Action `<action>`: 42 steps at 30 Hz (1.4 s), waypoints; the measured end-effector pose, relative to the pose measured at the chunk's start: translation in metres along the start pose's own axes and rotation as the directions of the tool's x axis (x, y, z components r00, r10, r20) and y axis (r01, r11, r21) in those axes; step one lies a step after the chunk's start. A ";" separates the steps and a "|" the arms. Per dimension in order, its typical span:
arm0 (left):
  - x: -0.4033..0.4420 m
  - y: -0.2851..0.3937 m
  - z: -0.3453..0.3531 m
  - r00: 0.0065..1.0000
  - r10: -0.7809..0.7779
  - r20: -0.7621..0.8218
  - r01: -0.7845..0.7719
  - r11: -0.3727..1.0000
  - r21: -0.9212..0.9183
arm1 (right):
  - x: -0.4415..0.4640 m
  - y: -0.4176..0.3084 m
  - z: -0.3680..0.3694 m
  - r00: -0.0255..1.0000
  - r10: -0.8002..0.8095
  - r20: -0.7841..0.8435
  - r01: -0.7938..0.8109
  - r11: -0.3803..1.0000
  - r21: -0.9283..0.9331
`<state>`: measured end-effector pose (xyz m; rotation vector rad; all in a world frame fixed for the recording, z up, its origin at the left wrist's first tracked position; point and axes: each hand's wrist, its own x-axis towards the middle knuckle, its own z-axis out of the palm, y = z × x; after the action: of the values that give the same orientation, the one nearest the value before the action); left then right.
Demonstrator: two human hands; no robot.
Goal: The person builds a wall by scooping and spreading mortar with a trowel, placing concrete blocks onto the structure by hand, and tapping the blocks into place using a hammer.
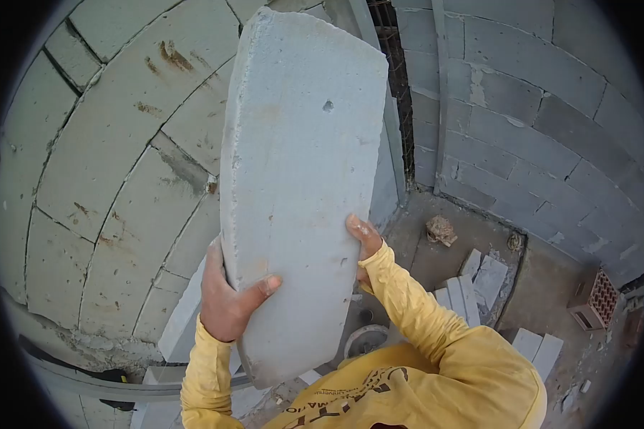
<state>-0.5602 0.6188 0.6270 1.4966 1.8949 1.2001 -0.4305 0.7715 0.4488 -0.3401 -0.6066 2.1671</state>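
Gripping a large, pale grey, roughly rectangular block of porous masonry (300, 179), the left hand (225, 297) clamps its left edge with the thumb across the broad face, while the right hand (366, 242) clamps the right edge. The block stands lengthwise in front of the person, its far end slightly left of centre; whether its near end rests on anything cannot be told. As far as progress shows, the pale jointed block wall (122, 193) on the left and the grey block wall (515, 121) on the far right already stand in courses. The held block appears unplaced, being part of neither. Loose white-grey block pieces (459, 297) and a reddish perforated brick (594, 300) also lie unlaid on the right.
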 end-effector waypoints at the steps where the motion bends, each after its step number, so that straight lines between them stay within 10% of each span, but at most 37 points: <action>1: 0.018 0.019 -0.001 0.998 -0.052 -0.030 0.052 0.999 0.009 | 0.028 0.012 -0.002 0.999 0.034 0.011 -0.034 0.997 0.067; 7: 0.163 0.088 -0.002 0.989 -0.115 -0.094 0.145 0.882 0.448 | 0.156 -0.006 0.035 0.962 0.262 0.077 -0.273 0.910 0.313; 13: 0.301 0.115 0.015 0.979 -0.195 -0.061 0.190 0.761 0.620 | 0.249 -0.067 0.005 0.992 0.123 0.010 -0.112 0.930 -0.351; 16: 0.348 0.119 0.034 0.971 -0.232 -0.052 0.197 0.661 0.724 | 0.241 -0.105 -0.030 1.000 0.006 -0.021 -0.012 0.954 -0.299; 26: 0.434 0.077 0.070 0.933 -0.354 0.071 0.178 0.621 0.763 | 0.255 -0.084 -0.149 0.919 0.311 -0.241 -0.379 0.863 -0.334; 42: 0.488 0.004 0.098 0.921 -0.351 0.170 0.079 0.594 0.801 | 0.184 -0.068 -0.297 0.749 0.289 -0.596 -0.575 0.731 -0.369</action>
<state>-0.6367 1.1097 0.6609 1.6244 2.4021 -0.0813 -0.3685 1.0437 0.2280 -1.4587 -0.8808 2.1674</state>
